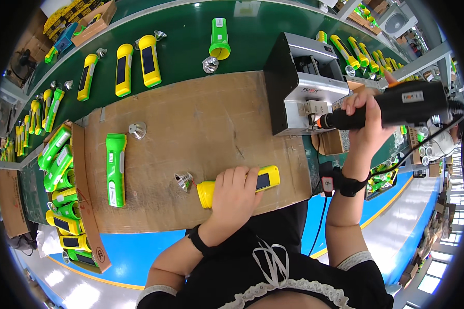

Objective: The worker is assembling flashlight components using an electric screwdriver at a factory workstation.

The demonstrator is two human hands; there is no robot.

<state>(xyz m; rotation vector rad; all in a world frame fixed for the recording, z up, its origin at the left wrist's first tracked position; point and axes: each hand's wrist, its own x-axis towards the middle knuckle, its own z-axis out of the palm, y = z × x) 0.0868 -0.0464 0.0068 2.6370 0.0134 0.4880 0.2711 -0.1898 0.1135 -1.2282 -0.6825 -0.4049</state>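
Note:
My left hand (235, 193) is wrapped over the middle of a yellow flashlight (206, 194) lying on the cardboard sheet. Its dark solar panel shows past my fingers. By the flashlight's wide end rests a silver reflector (183, 181), with thin reddish wire near it. My right hand (368, 116) grips a black electric screwdriver (410, 104), held level. The screwdriver's orange-ringed tip is at the front outlet of a grey and black screw feeder (314, 80); whether a screw sits on the bit cannot be made out.
A green flashlight (115, 170) and a second reflector (137, 130) lie on the cardboard (201, 118). At the left stands a carton (90, 206) of green and yellow flashlights. More flashlights line the green bench (185, 46). A cable (423, 147) hangs from the screwdriver.

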